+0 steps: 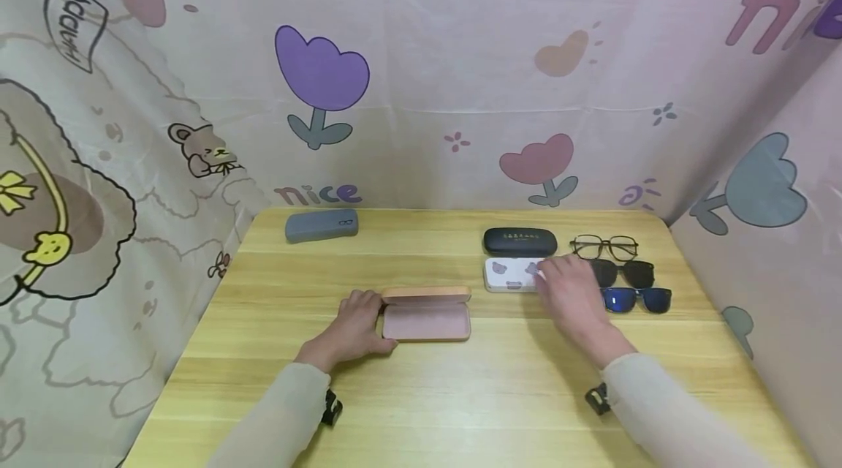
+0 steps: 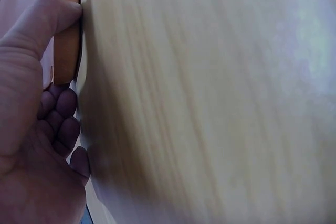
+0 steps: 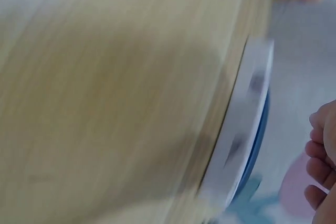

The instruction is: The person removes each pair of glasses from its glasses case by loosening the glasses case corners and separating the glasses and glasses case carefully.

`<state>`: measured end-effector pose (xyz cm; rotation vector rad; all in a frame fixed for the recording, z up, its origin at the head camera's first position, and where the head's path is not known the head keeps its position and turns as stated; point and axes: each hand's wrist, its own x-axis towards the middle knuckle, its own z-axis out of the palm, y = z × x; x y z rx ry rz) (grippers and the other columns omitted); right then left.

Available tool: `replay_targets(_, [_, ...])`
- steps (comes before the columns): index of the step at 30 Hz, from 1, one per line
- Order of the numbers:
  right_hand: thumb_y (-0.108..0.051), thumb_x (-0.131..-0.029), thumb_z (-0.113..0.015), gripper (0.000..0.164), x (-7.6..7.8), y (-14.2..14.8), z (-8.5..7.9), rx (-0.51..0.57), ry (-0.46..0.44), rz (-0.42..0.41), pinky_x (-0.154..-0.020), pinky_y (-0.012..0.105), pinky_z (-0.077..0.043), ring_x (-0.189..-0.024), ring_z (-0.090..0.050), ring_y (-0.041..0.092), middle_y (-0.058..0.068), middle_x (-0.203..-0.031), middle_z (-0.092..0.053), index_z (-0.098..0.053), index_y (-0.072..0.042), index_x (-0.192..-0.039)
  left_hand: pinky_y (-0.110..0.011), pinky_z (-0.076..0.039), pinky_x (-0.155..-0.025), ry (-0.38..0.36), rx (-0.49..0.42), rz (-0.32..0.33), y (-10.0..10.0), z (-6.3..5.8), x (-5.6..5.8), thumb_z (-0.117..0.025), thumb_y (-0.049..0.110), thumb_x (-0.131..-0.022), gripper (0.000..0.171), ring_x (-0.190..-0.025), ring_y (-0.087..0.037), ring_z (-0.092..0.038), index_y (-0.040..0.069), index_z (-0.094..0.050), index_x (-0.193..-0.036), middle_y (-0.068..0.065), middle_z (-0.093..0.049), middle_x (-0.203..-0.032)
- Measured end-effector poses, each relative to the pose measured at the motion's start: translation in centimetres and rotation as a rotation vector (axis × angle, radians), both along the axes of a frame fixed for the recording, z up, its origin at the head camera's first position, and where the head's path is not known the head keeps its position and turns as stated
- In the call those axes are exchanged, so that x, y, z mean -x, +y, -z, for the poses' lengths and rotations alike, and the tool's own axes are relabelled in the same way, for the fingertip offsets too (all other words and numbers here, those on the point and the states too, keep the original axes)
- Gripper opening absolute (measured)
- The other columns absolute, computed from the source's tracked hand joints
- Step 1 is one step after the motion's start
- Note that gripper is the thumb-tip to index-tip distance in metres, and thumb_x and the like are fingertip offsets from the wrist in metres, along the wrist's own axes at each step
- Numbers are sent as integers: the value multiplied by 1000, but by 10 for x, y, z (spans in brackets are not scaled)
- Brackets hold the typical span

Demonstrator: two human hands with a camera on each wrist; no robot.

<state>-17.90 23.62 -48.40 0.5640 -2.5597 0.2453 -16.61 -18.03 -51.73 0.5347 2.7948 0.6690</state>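
Note:
An orange glasses case (image 1: 427, 323) with a pink lining lies with its lid up near the table's middle. My left hand (image 1: 349, 333) holds its left end, thumb at the front edge; the left wrist view shows the thumb on the orange rim (image 2: 67, 51) and the other fingers curled at the case's end. Over the right end of a closed white glasses case (image 1: 509, 275) with bear prints is my right hand (image 1: 575, 300). In the right wrist view, its loosely bent fingers (image 3: 318, 169) appear apart from the white case (image 3: 239, 124), with nothing in them.
Behind the white case lies a black glasses case (image 1: 520, 242). To its right are clear eyeglasses (image 1: 604, 238), black sunglasses (image 1: 639, 275) and blue-lensed sunglasses (image 1: 620, 300). A grey-blue case (image 1: 322, 225) sits at the back left. Printed cloth (image 1: 421, 73) hangs behind the wooden table (image 1: 447, 409).

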Motion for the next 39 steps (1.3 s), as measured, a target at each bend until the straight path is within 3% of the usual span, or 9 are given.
replay_targets(7, [-26, -97, -75, 27, 0, -76, -7, 18, -38, -85, -90, 49, -50, -104, -63, 33, 12, -109, -74, -71, -3, -112, -46, -36, -103, 0, 4, -6, 0, 2, 1, -89, 45, -78, 80, -119, -27, -45, 3, -58, -139, -6, -62, -131])
replay_targets(14, [-38, -101, -71, 32, -3, -120, -10, 16, -90, -102, -88, 45, -49, -104, -64, 30, 10, -109, -76, -73, -7, -107, -46, -36, -102, -6, -10, -3, 2, -1, 0, -89, 44, -78, 77, -117, -28, -45, 3, -59, -136, -5, -62, -127])
replay_targets(28, [-46, -97, -74, 38, -5, -135, -14, 2, -116, -36, -78, 42, -43, -82, -56, 23, 1, -78, -65, -64, -14, -79, -46, -36, -102, -10, 7, -6, 1, -3, -1, -90, 44, -78, 79, -118, -29, -45, 0, -59, -136, -7, -62, -127])
replay_targets(39, [-48, -93, -77, 42, -8, -136, -14, -21, -65, -32, -76, 41, -43, -77, -55, 23, 1, -72, -62, -61, -13, -76, -48, -36, -105, -11, 9, -3, 1, -3, -1, -89, 45, -79, 82, -122, -30, -45, -2, -58, -139, -9, -61, -131])
